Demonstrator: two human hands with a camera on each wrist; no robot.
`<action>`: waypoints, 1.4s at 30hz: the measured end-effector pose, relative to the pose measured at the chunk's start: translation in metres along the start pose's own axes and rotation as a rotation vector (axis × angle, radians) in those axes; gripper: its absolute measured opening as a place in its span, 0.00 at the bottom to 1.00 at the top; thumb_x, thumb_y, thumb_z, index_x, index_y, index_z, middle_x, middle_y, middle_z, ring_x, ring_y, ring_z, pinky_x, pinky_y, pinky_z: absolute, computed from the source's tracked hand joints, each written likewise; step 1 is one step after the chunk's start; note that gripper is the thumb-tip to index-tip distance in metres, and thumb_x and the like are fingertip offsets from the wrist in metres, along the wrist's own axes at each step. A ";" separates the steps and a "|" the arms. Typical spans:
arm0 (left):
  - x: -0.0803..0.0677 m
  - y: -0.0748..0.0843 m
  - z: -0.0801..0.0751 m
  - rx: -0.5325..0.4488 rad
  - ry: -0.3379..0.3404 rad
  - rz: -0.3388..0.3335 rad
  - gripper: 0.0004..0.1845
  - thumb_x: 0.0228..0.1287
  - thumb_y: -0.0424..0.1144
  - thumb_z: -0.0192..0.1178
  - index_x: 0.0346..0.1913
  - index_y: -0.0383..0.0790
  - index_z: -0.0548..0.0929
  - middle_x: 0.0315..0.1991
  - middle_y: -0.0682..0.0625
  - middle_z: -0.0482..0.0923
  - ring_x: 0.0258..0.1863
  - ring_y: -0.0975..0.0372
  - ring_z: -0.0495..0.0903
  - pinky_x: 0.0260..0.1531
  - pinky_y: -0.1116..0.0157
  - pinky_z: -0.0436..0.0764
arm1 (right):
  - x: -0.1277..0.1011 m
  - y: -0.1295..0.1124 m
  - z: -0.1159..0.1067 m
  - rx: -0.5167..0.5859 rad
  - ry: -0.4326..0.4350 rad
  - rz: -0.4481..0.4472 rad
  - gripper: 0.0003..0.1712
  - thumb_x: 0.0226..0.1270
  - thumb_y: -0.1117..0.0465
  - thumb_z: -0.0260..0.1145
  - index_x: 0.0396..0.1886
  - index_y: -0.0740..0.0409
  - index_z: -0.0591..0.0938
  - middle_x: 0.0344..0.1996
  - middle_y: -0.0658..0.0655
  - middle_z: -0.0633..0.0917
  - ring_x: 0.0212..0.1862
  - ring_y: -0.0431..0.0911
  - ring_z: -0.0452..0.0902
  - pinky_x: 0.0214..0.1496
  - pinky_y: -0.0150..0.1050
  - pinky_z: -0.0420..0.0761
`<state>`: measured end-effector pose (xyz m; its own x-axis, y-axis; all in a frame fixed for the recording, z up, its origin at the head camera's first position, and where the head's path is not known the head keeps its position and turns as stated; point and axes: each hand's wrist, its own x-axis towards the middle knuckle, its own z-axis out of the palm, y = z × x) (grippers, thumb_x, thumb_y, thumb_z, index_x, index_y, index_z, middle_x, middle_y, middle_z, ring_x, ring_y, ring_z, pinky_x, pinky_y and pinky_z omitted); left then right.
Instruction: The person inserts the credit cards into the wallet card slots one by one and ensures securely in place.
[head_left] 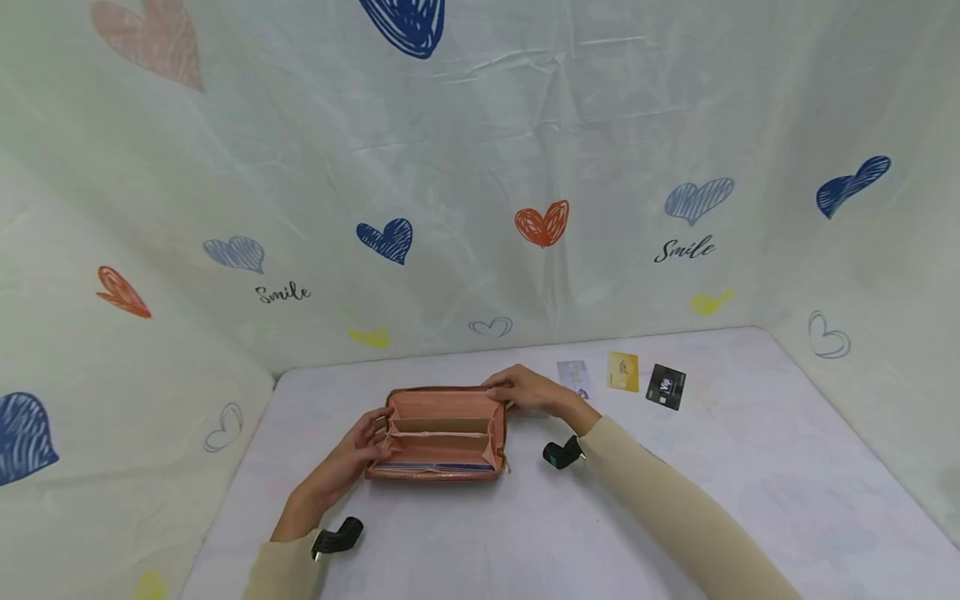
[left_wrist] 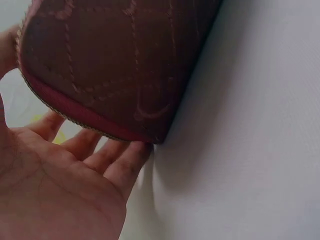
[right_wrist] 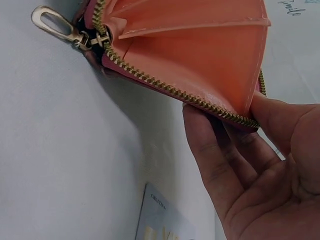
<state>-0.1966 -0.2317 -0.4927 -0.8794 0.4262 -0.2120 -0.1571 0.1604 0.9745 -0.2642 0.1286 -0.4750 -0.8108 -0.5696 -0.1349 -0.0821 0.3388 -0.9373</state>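
Item: zip-around wallet (head_left: 442,433), pink lining, reddish quilted outside, lying spread open near the middle of the white surface (head_left: 525,533).
Compartments: a central divider pocket and side slots; a dark card edge shows in the near slot.
Zip: gold teeth run round the rim; the zip pull (right_wrist: 52,24) sits at the near right corner, resting on the surface.
Left hand (head_left: 352,454): fingers (left_wrist: 107,155) loosely curled under and against the wallet's left end, bracing it.
Right hand (head_left: 528,389): fingers (right_wrist: 215,160) pinching the far right rim, thumb on the other side of the edge, holding the mouth apart.
Cards: a pale card (head_left: 574,377), a yellow card (head_left: 623,371) and a black card (head_left: 666,387) lie in a row on the surface just beyond the right hand, apart from the wallet.
Handling note: judged from this pose, the wallet stays open best if both ends are held evenly and the rim is pulled gently outward, keeping fingers clear of the zip teeth and slots.
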 end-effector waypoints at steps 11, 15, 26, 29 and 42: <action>-0.004 -0.005 0.001 -0.007 -0.001 0.000 0.52 0.66 0.24 0.65 0.85 0.35 0.45 0.85 0.34 0.39 0.83 0.40 0.39 0.59 0.80 0.67 | -0.014 0.004 -0.001 0.050 0.286 0.071 0.20 0.83 0.62 0.59 0.63 0.71 0.81 0.53 0.66 0.86 0.50 0.53 0.87 0.48 0.44 0.87; -0.006 -0.006 0.002 0.004 0.021 -0.004 0.53 0.62 0.23 0.67 0.85 0.36 0.46 0.84 0.34 0.43 0.83 0.43 0.41 0.59 0.82 0.66 | -0.021 0.012 0.000 -0.049 0.533 0.133 0.21 0.73 0.67 0.65 0.62 0.73 0.79 0.48 0.68 0.85 0.47 0.59 0.85 0.47 0.47 0.84; -0.007 -0.005 0.001 0.050 0.012 -0.018 0.55 0.62 0.26 0.70 0.85 0.38 0.46 0.84 0.35 0.45 0.83 0.38 0.42 0.72 0.64 0.63 | -0.025 0.026 0.019 -0.376 0.679 0.271 0.44 0.57 0.60 0.81 0.68 0.75 0.71 0.57 0.78 0.72 0.58 0.66 0.69 0.59 0.62 0.76; -0.007 -0.005 0.001 0.060 0.008 -0.015 0.55 0.62 0.27 0.70 0.85 0.38 0.46 0.84 0.35 0.44 0.83 0.38 0.41 0.77 0.50 0.55 | -0.019 0.028 0.023 -0.424 0.708 0.285 0.47 0.56 0.59 0.84 0.68 0.74 0.70 0.57 0.77 0.71 0.58 0.66 0.68 0.58 0.61 0.75; -0.008 -0.006 0.002 0.027 -0.014 -0.002 0.55 0.63 0.27 0.70 0.85 0.37 0.44 0.83 0.34 0.44 0.81 0.39 0.45 0.58 0.78 0.67 | -0.018 0.023 0.013 -0.439 0.616 0.317 0.48 0.50 0.68 0.86 0.69 0.75 0.71 0.57 0.78 0.76 0.56 0.66 0.76 0.61 0.59 0.77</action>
<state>-0.1881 -0.2343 -0.4971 -0.8729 0.4382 -0.2147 -0.1462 0.1849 0.9718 -0.2439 0.1369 -0.4986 -0.9960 0.0726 -0.0521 0.0889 0.7495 -0.6560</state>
